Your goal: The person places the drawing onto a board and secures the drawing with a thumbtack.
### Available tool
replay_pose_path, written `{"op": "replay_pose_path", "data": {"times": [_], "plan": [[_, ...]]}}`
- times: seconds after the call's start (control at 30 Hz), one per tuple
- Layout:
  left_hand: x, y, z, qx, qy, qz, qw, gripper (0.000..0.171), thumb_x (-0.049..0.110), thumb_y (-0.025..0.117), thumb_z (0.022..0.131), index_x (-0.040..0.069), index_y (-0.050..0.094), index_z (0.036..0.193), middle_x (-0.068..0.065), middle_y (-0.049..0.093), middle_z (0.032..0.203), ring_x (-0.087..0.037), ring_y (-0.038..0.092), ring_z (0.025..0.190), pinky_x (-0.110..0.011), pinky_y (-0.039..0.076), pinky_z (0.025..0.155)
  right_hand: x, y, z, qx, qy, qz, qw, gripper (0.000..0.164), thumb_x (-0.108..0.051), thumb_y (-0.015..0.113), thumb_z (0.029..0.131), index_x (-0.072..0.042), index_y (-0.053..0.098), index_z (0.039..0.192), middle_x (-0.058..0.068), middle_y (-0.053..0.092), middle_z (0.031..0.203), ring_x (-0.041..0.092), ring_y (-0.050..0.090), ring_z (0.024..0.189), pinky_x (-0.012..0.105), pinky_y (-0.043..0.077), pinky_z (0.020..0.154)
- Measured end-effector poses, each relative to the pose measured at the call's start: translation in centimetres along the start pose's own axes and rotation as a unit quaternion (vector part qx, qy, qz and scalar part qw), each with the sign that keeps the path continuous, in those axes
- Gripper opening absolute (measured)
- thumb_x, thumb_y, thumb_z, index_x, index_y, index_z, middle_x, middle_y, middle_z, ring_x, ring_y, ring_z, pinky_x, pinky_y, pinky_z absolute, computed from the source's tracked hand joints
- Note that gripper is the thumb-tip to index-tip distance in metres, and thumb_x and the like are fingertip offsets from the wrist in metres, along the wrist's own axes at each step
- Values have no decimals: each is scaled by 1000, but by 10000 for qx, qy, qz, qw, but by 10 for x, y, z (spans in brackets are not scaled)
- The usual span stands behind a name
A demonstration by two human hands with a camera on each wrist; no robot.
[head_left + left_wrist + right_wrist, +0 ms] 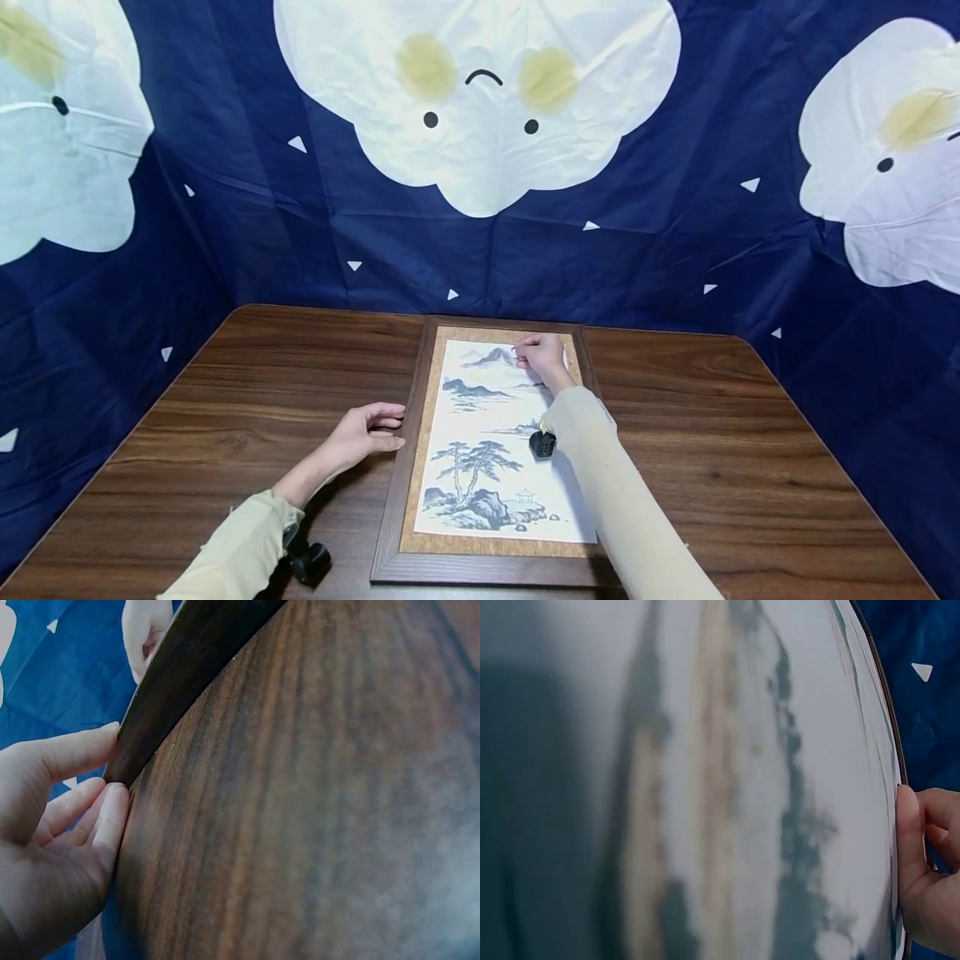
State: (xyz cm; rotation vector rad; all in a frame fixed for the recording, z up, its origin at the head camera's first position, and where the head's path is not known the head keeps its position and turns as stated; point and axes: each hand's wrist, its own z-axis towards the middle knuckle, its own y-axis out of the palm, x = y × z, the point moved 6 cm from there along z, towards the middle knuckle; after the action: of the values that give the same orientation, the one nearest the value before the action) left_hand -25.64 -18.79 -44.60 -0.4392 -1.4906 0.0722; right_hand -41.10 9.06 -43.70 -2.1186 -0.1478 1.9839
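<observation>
A sheet of paper with an ink landscape painting (468,417) lies on a cork board (450,543) with a brown wooden frame (480,570). At the sheet's upper right, my right hand (542,354) bends its fingers and pinches a small dark thing whose kind I cannot tell. Its thumb (910,832) is right at the paper's surface in the right wrist view. Along the frame's left side rests my left hand (363,437), fingers extended and spread. In the left wrist view its fingertips (112,791) touch the frame's outer edge.
A dark brown wood-grain table (300,367) carries the board and extends to both sides. Behind it hangs a navy cloth (420,250) with white clouds and small triangles. Black wrist cameras (309,562) are strapped over the pale sleeves (236,550).
</observation>
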Motion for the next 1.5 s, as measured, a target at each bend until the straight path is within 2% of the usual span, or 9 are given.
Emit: {"op": "replay_pose_path", "data": {"times": [0.23,0.63,0.73,0.83,0.93,1.03,1.2,1.4,1.5], "plan": [[-1,-1,0,-4,24,-21,10000,50,-1,69,74,-15,49,118,-28,55,115,-35,53,104,-18,45,78,-2,2,1,139,-106,-274,9995,11,7,59,76,11,68,82,14,66,76,3,52,44,18,49,47],[1,1,-1,13,-52,-61,10000,49,0,68,75,-15,49,118,-28,54,116,-35,53,105,-18,44,78,-11,2,-1,304,-430,-1647,9849,14,2,59,74,3,72,77,15,69,78,0,47,36,19,47,42],[1,3,-1,10,-63,-67,10000,49,0,68,75,-15,49,118,-27,55,115,-35,53,104,-18,44,78,-8,-1,-1,219,-176,-1317,9909,13,0,60,77,4,72,80,13,68,78,1,50,39,19,48,45],[1,4,0,-38,-21,-60,10000,50,1,69,76,-15,49,118,-27,55,115,-35,53,104,-18,44,78,-2,-5,-1,97,358,-518,9980,13,1,61,79,5,70,88,11,67,77,4,53,47,18,49,48],[0,4,0,-30,-11,-55,10000,50,1,69,75,-15,49,118,-27,55,115,-35,53,104,-18,45,78,2,-7,-2,-171,789,315,9962,19,4,60,81,8,66,99,11,65,80,8,57,58,18,50,53],[-1,2,0,-16,-60,-50,10000,50,0,68,75,-15,49,118,-27,55,115,-35,53,105,-17,44,78,2,-9,-5,-580,854,573,9930,25,2,58,84,8,61,108,9,64,86,8,58,66,18,50,59],[0,2,0,-81,-57,-10,9999,50,2,69,76,-15,49,119,-27,55,115,-34,53,105,-18,44,78,-4,-23,-11,-967,498,352,9934,31,-3,59,85,6,59,115,7,65,93,7,58,72,20,50,66],[2,2,-1,-63,-70,53,9999,50,2,69,76,-15,49,118,-27,55,114,-35,53,104,-18,44,78,-22,-53,-27,-1254,-197,-92,9919,38,-10,62,85,9,56,117,16,62,111,17,60,90,38,48,84],[3,1,0,-71,-68,83,9999,50,2,69,75,-15,49,118,-27,55,114,-35,53,104,-18,44,78,-19,-73,-30,-1317,-530,38,9899,38,-13,64,83,9,58,114,17,61,112,18,61,93,40,47,85]]}}
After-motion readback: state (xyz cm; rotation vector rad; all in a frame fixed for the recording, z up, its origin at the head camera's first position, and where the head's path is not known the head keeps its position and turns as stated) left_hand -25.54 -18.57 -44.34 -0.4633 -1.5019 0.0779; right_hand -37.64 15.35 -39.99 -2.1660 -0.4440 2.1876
